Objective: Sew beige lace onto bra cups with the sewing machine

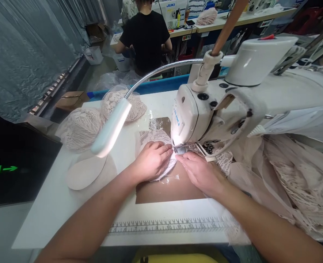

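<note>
A white sewing machine (194, 113) stands on a white table (54, 201). A pale lace piece (153, 138) lies under its presser foot (181, 149), on a shiny metal plate (172, 190). My left hand (152, 160) lies flat on the lace just left of the foot, fingers stretched toward the needle. My right hand (201, 171) presses flat on the lace right beside the foot, fingers together and extended. Both hands hold the fabric down on the plate.
A gooseneck lamp (110, 128) hangs over the table's left. Lace cups (82, 128) pile at the back left, a foam pad (84, 171) nearer. More lace fabric (293, 179) heaps at right. A printed ruler (167, 226) runs along the front edge. A person in black (146, 36) sits ahead.
</note>
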`<state>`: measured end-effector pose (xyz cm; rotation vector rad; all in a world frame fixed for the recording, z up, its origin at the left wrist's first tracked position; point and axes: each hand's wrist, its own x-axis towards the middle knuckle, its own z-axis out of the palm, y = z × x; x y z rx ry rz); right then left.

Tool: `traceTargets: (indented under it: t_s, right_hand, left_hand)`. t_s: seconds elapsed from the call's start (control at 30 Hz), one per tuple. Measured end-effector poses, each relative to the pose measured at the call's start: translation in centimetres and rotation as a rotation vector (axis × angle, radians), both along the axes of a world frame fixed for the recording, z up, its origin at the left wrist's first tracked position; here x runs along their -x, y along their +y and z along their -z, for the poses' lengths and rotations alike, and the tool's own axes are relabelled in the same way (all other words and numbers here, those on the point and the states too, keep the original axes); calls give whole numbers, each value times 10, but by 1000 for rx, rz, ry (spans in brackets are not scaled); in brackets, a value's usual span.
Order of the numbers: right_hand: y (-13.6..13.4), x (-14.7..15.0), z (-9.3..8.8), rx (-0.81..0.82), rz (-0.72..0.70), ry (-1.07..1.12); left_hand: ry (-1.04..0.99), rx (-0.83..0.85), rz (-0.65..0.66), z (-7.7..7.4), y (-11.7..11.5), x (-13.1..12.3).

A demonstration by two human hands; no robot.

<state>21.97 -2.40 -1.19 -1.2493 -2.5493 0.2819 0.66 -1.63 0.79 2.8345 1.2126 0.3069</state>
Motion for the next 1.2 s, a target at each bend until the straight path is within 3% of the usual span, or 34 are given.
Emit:
traceTargets:
  t_s: [0.2,0.37,0.53,0.7,1.0,1.2]
  right_hand:
    - [0,0,-2,-17,16,16]
    - [-3,-3,-6,-50,66,14]
    - [-3,-3,-5,-64,-61,-3]
    - [-6,2,-10,-130,-44,-107]
    - [-7,6,-13,-124,53,-141]
    - [-6,3,-12,-121,-7,-75]
  left_hand:
    - [-19,-30,-21,1,-3,3]
    - [-26,22,103,-5,-9,4]
    - [-43,56,170,-7,-8,5]
    - [-9,63,246,-6,-4,12]
    - [8,8,107,-5,-12,-2]
    - [10,57,138,-8,-11,1]
